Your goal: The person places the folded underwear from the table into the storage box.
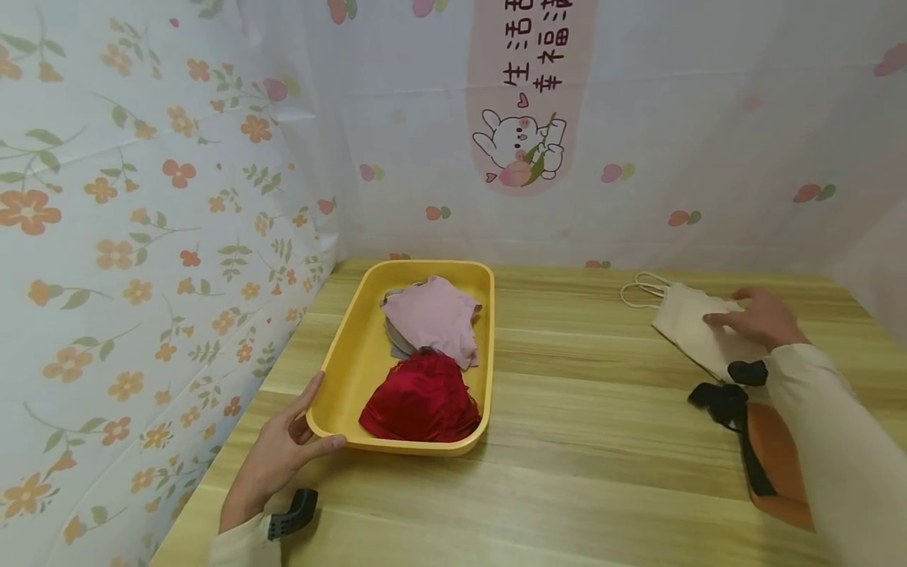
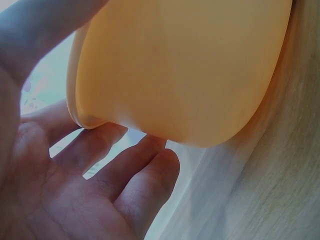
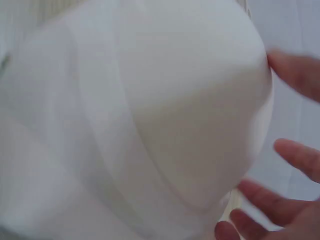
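A yellow tray stands on the wooden table, holding a dark red satin bra at its near end and a folded pink garment over greyish cloth behind it. My left hand grips the tray's near left corner, thumb at the front rim and fingers around the side wall. Far to the right, my right hand touches a cream bra with thin straps trailing left. In the right wrist view, its smooth cup fills much of the picture, with spread fingertips along its edge.
Partly beneath the right forearm lies an orange-brown item with black trim. Black wrist devices sit on both arms. A flowered curtain borders the left side, and a printed cloth hangs behind the wooden table.
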{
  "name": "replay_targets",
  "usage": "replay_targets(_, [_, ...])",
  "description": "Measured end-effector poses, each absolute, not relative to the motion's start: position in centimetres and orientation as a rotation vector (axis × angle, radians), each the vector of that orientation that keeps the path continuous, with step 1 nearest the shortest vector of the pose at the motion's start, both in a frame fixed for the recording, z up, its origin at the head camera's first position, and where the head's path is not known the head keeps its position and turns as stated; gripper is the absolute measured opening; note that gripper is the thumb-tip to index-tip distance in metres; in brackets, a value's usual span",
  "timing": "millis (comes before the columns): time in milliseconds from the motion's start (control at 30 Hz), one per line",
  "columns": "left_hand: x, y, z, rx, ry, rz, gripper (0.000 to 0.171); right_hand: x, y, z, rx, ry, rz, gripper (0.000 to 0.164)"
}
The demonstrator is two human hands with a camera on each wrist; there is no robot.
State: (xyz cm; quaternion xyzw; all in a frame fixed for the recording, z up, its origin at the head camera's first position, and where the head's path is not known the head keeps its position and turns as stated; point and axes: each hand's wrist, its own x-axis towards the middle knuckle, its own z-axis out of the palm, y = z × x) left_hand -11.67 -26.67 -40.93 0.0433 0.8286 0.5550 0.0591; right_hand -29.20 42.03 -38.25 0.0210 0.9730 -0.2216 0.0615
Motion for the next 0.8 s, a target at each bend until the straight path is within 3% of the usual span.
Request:
replay_targets(133, [-11.7,-26.6,-40.8,0.130,2.506,1.680,0.100,-29.1,43.2,-38.2,0.068,2.785,-0.665,0.108])
replay_targets(233, [-11.6,-26.7,-40.7,0.132,2.503,1.680,0.100,-29.2,43.6,-38.4,0.062,2.756,-0.623,0.115])
replay_targets(800, [-11.7,-26.6,-41.1,0.141,2.502,1.692,0.098,-29.4,44.4,-39.4,0.114,2.747,-0.577,0.119])
